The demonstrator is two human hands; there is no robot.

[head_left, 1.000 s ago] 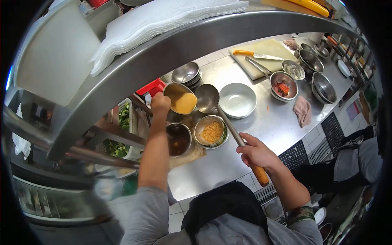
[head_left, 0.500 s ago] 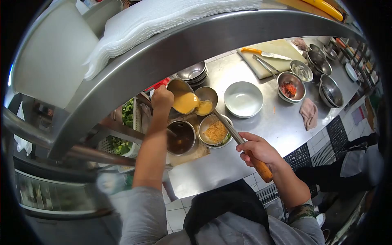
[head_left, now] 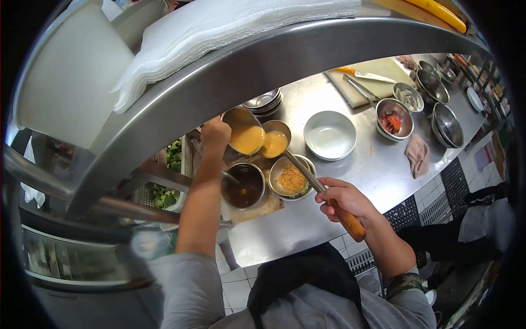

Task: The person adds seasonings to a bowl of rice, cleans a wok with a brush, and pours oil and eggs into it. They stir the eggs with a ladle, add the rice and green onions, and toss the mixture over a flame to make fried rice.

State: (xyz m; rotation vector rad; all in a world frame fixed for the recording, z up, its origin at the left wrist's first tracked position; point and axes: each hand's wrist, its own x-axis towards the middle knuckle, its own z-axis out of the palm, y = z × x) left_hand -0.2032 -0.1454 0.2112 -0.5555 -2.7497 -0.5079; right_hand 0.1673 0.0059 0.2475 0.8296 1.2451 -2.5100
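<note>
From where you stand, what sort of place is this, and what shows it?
Probably a restaurant kitchen: a long steel worktable, stacked metal bowls, and a knife on a cutting board.

The left hand (head_left: pixel 216 133) grips a steel container (head_left: pixel 239 120) tipped toward the ladle (head_left: pixel 277 131), and yellow liquid (head_left: pixel 247 140) runs from one into the other. The right hand (head_left: pixel 344 200) has its fingers wrapped around the ladle's long handle (its end is wooden). Just below the container stands a pot of dark liquid (head_left: pixel 244 185); beside that pot, under the ladle's handle, is a bowl of orange bits (head_left: pixel 289 180). A white bowl (head_left: pixel 330 135) sits to the right of the ladle on the steel tabletop (head_left: pixel 312 222).
</note>
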